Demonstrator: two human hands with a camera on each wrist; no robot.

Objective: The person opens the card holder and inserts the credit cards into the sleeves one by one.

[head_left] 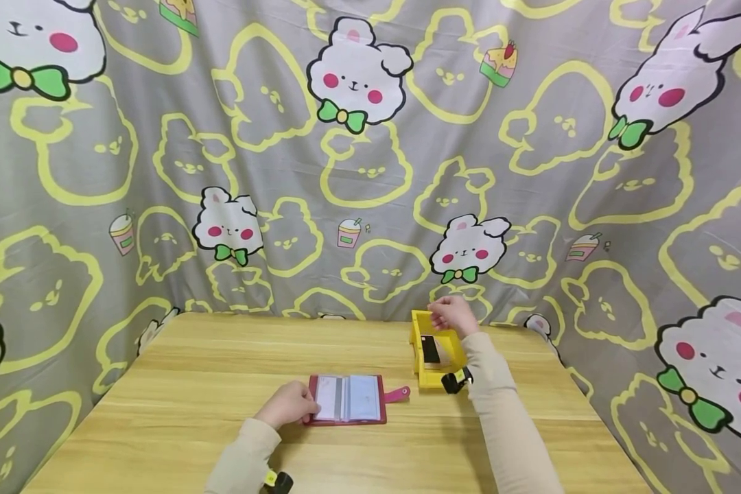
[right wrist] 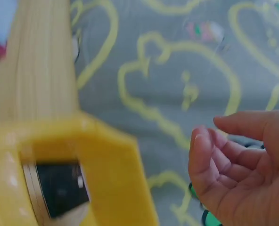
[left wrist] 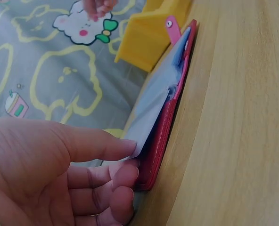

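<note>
A red card holder (head_left: pixel 382 403) lies opened out on the table, with clear plastic sleeves (head_left: pixel 363 398) and a pink snap strap (head_left: pixel 398 394) pointing right. My left hand (head_left: pixel 289 403) is at its left edge; in the left wrist view, thumb and forefinger pinch the edge of the sleeve pages (left wrist: pixel 151 110), lifted off the red cover. Above the back of a yellow bin (head_left: pixel 431 379) hovers my right hand (head_left: pixel 454 315), fingers loosely bent and nothing held, as the right wrist view shows. Inside the bin lies a black card (head_left: pixel 430 349) among lighter ones.
The wooden table (head_left: pixel 222 350) reaches back to a grey curtain (head_left: pixel 296 165) printed with rabbits and yellow outlines, which also hangs along both sides. The bin stands right of the card holder, near the table's back edge.
</note>
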